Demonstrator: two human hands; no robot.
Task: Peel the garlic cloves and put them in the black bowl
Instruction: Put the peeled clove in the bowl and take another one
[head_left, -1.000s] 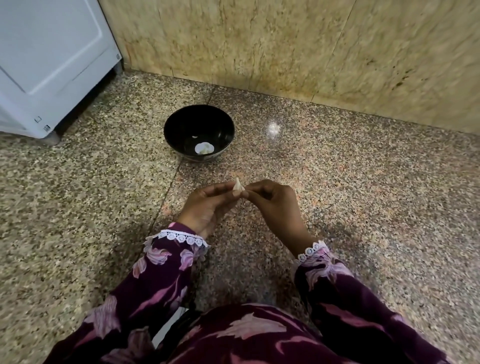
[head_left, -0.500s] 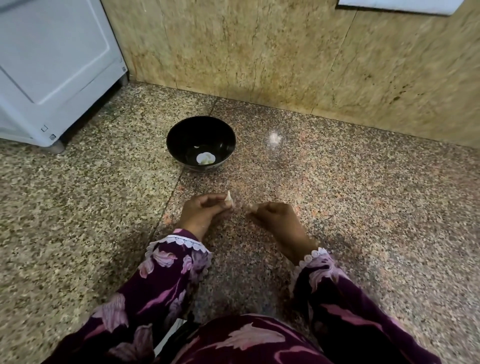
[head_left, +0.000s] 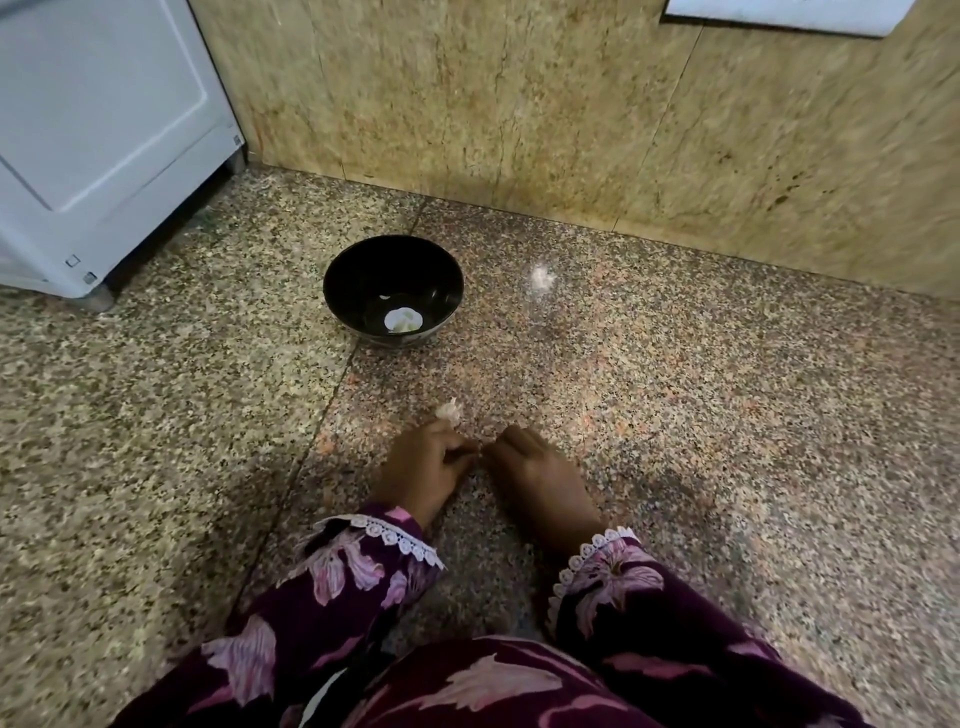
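- We hold our left hand (head_left: 423, 467) low over the speckled stone floor (head_left: 675, 415), its fingers curled in toward the palm; whether they pinch anything we cannot tell from the head view.
- A pale garlic clove (head_left: 450, 410) shows just beyond the left hand's knuckles, at its far edge. It looks to be touching or nearly touching the fingertips, but we cannot tell whether the hand grips it or whether it lies on the floor.
- Our right hand (head_left: 537, 478) sits just beside the left, fingers curled under, its tips almost meeting the left hand's. We see nothing clearly held in it and cannot tell its grip.
- The black bowl (head_left: 343, 270) stands on the floor beyond both hands, apart from them and nearer the left hand's side.
- Inside the bowl lies a pale peeled piece (head_left: 402, 320) near the bottom.
- Purple flowered sleeves (head_left: 337, 582) with white lace cuffs cover both wrists.
- A white appliance (head_left: 104, 130) stands at the far left, against the tan stone wall (head_left: 519, 104).
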